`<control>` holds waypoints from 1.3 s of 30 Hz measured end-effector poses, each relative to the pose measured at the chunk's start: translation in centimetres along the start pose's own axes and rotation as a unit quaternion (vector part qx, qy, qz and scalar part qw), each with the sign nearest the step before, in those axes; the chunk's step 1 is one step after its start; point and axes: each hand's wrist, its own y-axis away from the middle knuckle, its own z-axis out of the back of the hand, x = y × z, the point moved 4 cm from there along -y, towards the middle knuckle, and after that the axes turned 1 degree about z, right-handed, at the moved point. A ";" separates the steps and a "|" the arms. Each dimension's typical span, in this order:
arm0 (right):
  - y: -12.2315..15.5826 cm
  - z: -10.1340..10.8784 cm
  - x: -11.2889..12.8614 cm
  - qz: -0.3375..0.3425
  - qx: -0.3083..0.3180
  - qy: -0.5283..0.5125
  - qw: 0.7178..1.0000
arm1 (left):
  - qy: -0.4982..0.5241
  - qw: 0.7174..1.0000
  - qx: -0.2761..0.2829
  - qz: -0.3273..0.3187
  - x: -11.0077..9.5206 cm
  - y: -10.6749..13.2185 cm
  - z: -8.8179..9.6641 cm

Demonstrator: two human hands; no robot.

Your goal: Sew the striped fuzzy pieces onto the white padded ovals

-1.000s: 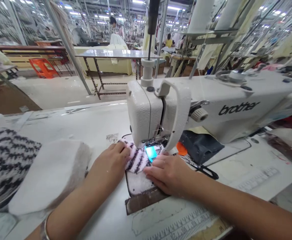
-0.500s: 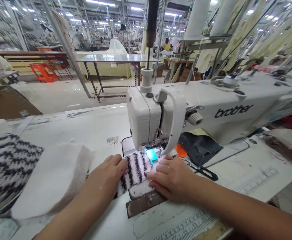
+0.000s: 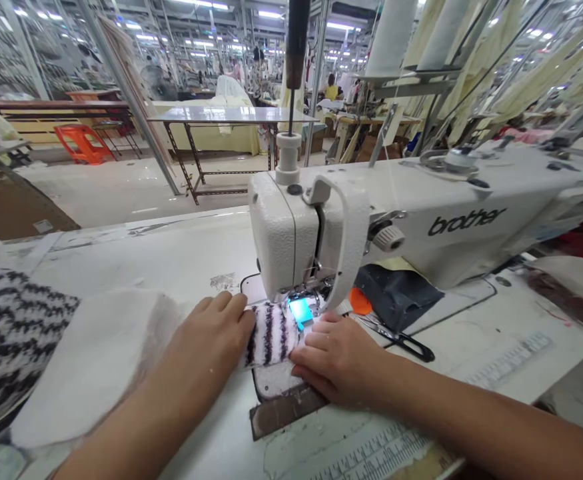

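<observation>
A piece of fluffy black-and-white striped fabric (image 3: 272,337) lies under the needle area of a white sewing machine (image 3: 281,233), lit by a bluish lamp. My left hand (image 3: 224,330) grips the fabric's left edge, its fingers curled together. At the right edge, close to the presser foot, my right hand (image 3: 334,357) holds the fabric with bunched fingers; its thumb side is partly hidden. Below the fabric, part of the metal machine plate (image 3: 276,385) shows.
White fabric pieces (image 3: 96,360) and striped fabric (image 3: 11,340) are stacked at left. Right of the needle lie black-handled scissors (image 3: 411,345), an orange disc (image 3: 360,301) and dark cloth (image 3: 396,293). A printed ruler (image 3: 371,460) runs along the front. A table (image 3: 231,115) stands beyond.
The striped fabric has shifted slightly away from me toward the needle, baring more of the plate in front. My left hand has moved a little forward and left with it.
</observation>
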 end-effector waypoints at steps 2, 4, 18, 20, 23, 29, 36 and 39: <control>0.0 -0.1 0.0 0.003 -0.006 -0.005 1.000 | 0.015 0.995 -0.078 -0.057 -1.2 -0.4 0.0; 0.0 -0.1 0.0 0.009 -0.015 -0.011 1.000 | 0.067 0.981 -0.121 -0.135 -2.2 -0.7 -0.6; 0.2 -0.2 -0.2 0.006 -0.019 -0.041 0.999 | 0.236 0.958 -0.065 -0.150 -0.8 -0.6 -3.2; 0.2 -0.1 -0.3 -0.001 -0.015 -0.041 0.999 | 0.240 0.957 -0.067 -0.146 -0.8 -0.7 -3.5; 0.1 -0.1 -0.5 -0.017 -0.002 -0.042 0.999 | 0.240 0.958 -0.079 -0.133 -0.6 -0.7 -3.9; -0.1 0.0 -1.1 -0.043 0.022 -0.044 0.998 | 0.222 0.962 -0.112 -0.110 -0.8 -0.6 -4.3; -0.6 0.4 -1.7 -0.096 0.044 -0.017 0.994 | 0.231 0.968 -0.079 -0.062 -0.3 -1.1 -3.8; -0.5 0.4 -1.7 -0.092 0.037 -0.015 0.995 | 0.269 0.955 -0.075 -0.098 0.2 -0.8 -3.4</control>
